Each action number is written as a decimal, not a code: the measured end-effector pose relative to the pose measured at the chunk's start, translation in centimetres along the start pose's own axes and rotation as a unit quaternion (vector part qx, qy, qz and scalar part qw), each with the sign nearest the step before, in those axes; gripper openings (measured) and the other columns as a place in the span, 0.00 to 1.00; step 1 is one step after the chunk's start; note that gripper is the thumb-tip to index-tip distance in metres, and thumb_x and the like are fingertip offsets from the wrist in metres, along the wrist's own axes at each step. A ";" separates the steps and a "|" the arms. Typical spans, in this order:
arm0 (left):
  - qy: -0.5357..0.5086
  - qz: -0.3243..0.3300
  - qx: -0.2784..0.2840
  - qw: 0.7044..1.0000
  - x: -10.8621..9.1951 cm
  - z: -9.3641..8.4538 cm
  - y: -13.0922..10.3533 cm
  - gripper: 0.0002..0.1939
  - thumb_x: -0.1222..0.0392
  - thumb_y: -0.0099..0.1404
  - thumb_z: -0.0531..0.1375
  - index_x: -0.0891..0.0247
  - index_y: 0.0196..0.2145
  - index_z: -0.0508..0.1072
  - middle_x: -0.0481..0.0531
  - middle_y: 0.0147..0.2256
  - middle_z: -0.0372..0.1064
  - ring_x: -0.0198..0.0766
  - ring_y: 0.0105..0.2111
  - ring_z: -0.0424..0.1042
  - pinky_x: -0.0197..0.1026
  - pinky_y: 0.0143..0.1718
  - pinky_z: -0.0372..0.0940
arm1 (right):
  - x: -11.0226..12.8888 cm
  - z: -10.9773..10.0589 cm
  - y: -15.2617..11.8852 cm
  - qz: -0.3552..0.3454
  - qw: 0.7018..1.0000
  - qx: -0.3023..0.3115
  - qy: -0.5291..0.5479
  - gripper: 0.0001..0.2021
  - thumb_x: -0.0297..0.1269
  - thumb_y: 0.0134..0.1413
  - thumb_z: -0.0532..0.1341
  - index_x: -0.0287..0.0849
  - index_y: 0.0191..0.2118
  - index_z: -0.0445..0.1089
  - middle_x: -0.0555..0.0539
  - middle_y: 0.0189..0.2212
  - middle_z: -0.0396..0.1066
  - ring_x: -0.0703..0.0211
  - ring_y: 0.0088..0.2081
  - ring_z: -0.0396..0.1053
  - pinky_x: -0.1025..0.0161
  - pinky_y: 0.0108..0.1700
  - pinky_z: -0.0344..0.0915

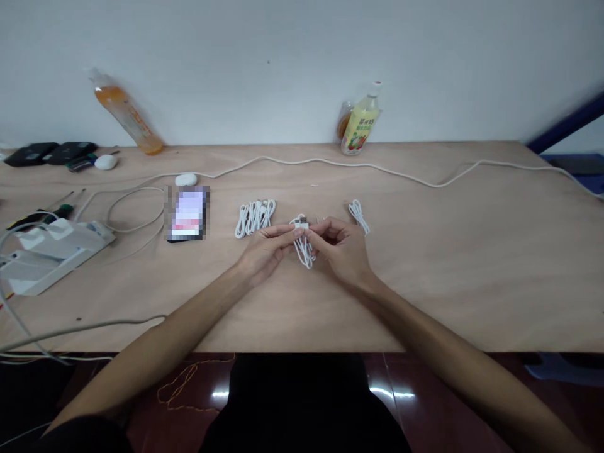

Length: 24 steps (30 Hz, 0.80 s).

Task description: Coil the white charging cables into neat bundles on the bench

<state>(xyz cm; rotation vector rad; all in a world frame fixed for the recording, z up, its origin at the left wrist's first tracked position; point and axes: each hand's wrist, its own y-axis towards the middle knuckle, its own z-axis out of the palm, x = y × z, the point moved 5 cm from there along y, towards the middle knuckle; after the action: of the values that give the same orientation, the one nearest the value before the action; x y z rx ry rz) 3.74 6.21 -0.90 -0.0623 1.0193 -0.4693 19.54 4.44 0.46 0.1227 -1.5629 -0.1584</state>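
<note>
Between my hands, over the middle of the table, is a white USB cable [306, 253] folded into a bundle, its metal plug end pointing away from me. My left hand [267, 250] pinches it from the left, close below the plug. From the other side my right hand [342, 247] grips the same bundle with thumb and curled fingers. Several more coiled white cables [255, 218] lie side by side beyond my left hand. Another small coiled cable [359, 217] rests just past my right hand.
A phone [187, 214] and a white power strip [61, 251] are on the left of the wooden table [472, 264]. A long white cord [330, 162] runs across the back. An orange drink bottle [127, 116] and a yellow drink bottle [361, 126] lean against the wall.
</note>
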 end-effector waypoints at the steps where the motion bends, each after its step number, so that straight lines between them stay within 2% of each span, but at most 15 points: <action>1: -0.002 0.002 0.000 1.000 0.0 0.0 0.0 0.05 0.67 0.58 0.78 0.66 0.33 0.88 0.57 0.37 0.86 0.40 0.40 0.82 0.44 0.51 0.75 | 0.0 0.0 0.0 0.000 1.000 0.000 0.001 0.16 0.51 0.54 0.76 0.44 0.31 0.78 0.50 0.24 0.77 0.60 0.25 0.72 0.61 0.30 0.71; 8: 0.001 0.013 -0.014 1.000 0.1 -0.1 -0.1 0.06 0.66 0.56 0.79 0.65 0.31 0.88 0.56 0.36 0.86 0.41 0.39 0.82 0.46 0.51 0.75 | 0.1 0.1 0.2 0.013 1.000 0.006 0.019 0.17 0.53 0.53 0.77 0.45 0.30 0.78 0.52 0.22 0.75 0.62 0.23 0.70 0.62 0.28 0.71; 17: 0.011 0.011 0.002 1.000 0.3 -0.3 0.0 0.07 0.63 0.57 0.79 0.67 0.34 0.89 0.58 0.39 0.86 0.40 0.41 0.82 0.44 0.52 0.73 | 0.2 0.0 0.3 0.030 0.999 0.010 0.014 0.16 0.52 0.52 0.76 0.44 0.29 0.78 0.51 0.21 0.75 0.62 0.22 0.69 0.63 0.25 0.70; 24: 0.014 0.003 0.000 1.000 0.1 0.0 -0.1 0.03 0.64 0.60 0.77 0.65 0.33 0.89 0.57 0.37 0.85 0.40 0.39 0.81 0.44 0.50 0.73 | 0.3 0.1 0.3 0.027 0.999 0.008 0.020 0.16 0.51 0.52 0.76 0.45 0.29 0.77 0.52 0.21 0.74 0.62 0.21 0.68 0.62 0.25 0.70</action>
<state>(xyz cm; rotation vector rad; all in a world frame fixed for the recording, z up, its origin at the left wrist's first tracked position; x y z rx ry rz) 3.77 6.06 -0.94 -0.0518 1.0458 -0.4652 19.48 4.72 0.77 0.0950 -1.5254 -0.0997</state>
